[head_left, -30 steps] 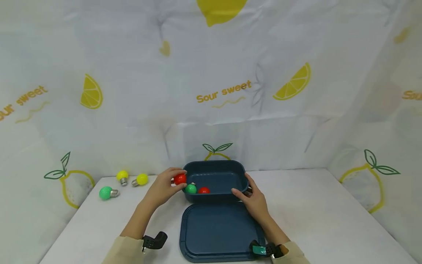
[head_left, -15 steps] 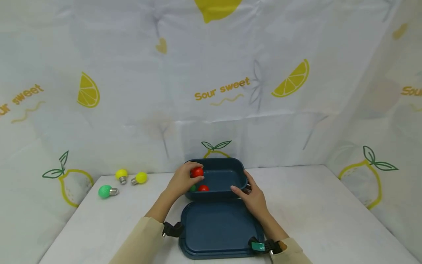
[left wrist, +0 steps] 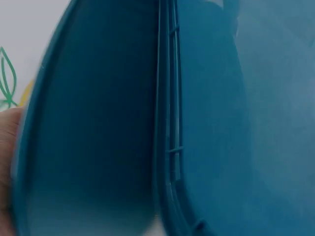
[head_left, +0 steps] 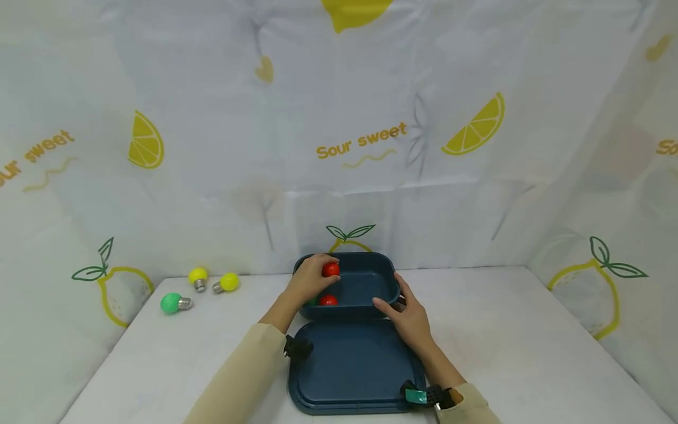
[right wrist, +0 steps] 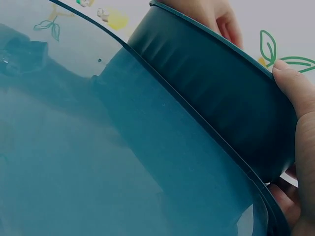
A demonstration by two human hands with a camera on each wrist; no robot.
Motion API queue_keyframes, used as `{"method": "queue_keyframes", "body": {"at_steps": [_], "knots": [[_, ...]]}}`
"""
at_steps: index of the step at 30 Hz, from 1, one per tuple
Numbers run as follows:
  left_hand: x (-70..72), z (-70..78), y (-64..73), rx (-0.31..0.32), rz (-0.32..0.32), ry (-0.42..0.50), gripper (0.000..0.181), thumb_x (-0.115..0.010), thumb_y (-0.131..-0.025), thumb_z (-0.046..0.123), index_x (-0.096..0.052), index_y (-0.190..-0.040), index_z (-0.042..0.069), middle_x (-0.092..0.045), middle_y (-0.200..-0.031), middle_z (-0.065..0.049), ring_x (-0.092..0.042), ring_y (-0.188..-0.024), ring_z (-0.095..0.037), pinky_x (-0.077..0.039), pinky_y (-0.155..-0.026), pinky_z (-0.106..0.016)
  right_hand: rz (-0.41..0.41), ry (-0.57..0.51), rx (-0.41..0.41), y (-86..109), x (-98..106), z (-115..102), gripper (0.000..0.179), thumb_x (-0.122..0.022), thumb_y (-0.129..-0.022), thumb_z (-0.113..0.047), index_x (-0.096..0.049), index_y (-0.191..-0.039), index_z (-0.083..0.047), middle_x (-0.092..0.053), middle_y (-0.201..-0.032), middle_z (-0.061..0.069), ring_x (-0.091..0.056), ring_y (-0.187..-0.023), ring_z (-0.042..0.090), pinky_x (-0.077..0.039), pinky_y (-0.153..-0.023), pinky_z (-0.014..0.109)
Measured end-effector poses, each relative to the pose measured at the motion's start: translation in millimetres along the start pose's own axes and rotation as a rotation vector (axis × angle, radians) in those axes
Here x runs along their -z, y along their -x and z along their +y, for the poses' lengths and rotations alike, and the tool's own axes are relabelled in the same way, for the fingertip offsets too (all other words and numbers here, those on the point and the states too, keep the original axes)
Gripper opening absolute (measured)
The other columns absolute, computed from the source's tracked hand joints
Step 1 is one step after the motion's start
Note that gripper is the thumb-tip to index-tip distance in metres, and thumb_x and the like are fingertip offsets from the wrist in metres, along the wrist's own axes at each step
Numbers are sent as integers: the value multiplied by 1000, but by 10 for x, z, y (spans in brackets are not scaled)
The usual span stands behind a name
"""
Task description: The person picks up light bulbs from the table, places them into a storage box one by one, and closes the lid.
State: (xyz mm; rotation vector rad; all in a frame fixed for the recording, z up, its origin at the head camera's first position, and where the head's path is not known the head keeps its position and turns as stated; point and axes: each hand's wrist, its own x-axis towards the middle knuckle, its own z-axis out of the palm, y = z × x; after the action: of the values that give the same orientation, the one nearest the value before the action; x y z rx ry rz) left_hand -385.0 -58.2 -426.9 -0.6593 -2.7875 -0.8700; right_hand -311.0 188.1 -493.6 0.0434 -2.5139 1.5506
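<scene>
My left hand [head_left: 309, 278] pinches a red light bulb [head_left: 331, 270] between thumb and fingers, over the inside of a dark blue plastic box [head_left: 366, 284]. Lower in the box lie another red bulb [head_left: 328, 300] and a green bulb [head_left: 311, 302], the latter mostly hidden behind the left hand. At the box's right end, my right hand [head_left: 410, 318] grips the wall. Its thumb [right wrist: 298, 91] is on the rim in the right wrist view, with fingers low beneath. The left wrist view shows mainly the box's outer wall [left wrist: 93, 118].
A dark blue flat lid [head_left: 357, 368] lies just in front of the box, under both forearms. On the white table's left side are two yellow bulbs [head_left: 229, 282] and a green bulb [head_left: 171, 302] with metal screw bases. A lemon-printed cloth [head_left: 222, 176] hangs behind.
My left hand has carried the red bulb rightward from the box's left edge to over its interior. The right hand keeps its grip on the box's right end.
</scene>
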Motion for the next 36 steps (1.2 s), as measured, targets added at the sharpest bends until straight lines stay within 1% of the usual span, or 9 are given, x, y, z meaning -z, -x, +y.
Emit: {"method": "queue_keyframes", "body": {"at_steps": [3, 5, 7, 10, 14, 20, 24, 29, 36], "knots": [[-2, -49, -13, 20, -48, -10, 41, -76, -91, 24, -68, -129, 9, -66, -133, -13, -64, -115, -30, -57, -94, -44, -5, -9, 2, -5, -4, -22, 90, -75, -89, -45, -24, -161, -29, -42, -158, 18, -58, -133, 39, -54, -103, 52], [9, -72, -14, 35, -62, -25, 41, -76, -91, 25, -69, -129, 10, -65, -133, -13, -64, -113, -30, -57, -92, -44, 1, -16, 9, -6, -7, -50, 89, -75, -89, -45, -25, -161, -28, -43, -158, 19, -58, -133, 39, -54, -102, 52], [13, -87, -21, 58, -57, -39, 41, -76, -91, 26, -69, -129, 12, -66, -132, -12, -64, -112, -29, -57, -91, -43, 3, -14, 15, -9, -9, -71, 89, -75, -90, -45, -25, -161, -26, -44, -156, 21, -58, -132, 39, -55, -101, 52], [11, -97, -38, 89, -50, -50, 42, -77, -90, 27, -69, -129, 14, -68, -129, -10, -66, -106, -26, -58, -88, -41, 9, -1, 18, -5, 0, -89, 89, -74, -90, -46, -25, -162, -24, -44, -156, 23, -58, -132, 40, -55, -101, 52], [-17, -77, -83, 105, -76, -57, 43, -77, -90, 29, -69, -130, 14, -70, -127, -9, -67, -100, -24, -58, -86, -40, 27, 11, 2, 10, 42, -82, 89, -74, -90, -45, -25, -162, -26, -44, -156, 22, -59, -132, 40, -55, -101, 53], [-38, -48, -96, 142, -85, -61, 43, -77, -90, 30, -69, -129, 16, -70, -127, -8, -67, -102, -25, -57, -87, -41, 16, 3, 10, 12, 65, -62, 89, -73, -91, -44, -23, -162, -25, -43, -156, 22, -58, -132, 41, -55, -101, 52], [-43, -60, -89, 150, -97, -60, 43, -77, -89, 31, -70, -129, 16, -70, -126, -8, -67, -101, -24, -56, -86, -40, 20, -4, -4, 17, 50, -54, 88, -74, -90, -44, -25, -161, -28, -44, -156, 20, -59, -132, 39, -54, -102, 52], [-51, -87, -72, 172, -92, -59, 42, -79, -87, 30, -71, -126, 16, -71, -124, -8, -66, -101, -25, -56, -89, -42, 12, 2, 13, 25, 19, -48, 87, -73, -91, -42, -25, -162, -27, -43, -157, 22, -59, -132, 40, -55, -101, 52], [-74, -118, -54, 181, -86, -63, 43, -80, -86, 30, -71, -125, 16, -72, -123, -8, -67, -101, -25, -56, -90, -43, 7, 12, 31, 27, 1, -56, 85, -72, -92, -41, -25, -162, -25, -42, -158, 22, -59, -131, 40, -55, -101, 52]]}}
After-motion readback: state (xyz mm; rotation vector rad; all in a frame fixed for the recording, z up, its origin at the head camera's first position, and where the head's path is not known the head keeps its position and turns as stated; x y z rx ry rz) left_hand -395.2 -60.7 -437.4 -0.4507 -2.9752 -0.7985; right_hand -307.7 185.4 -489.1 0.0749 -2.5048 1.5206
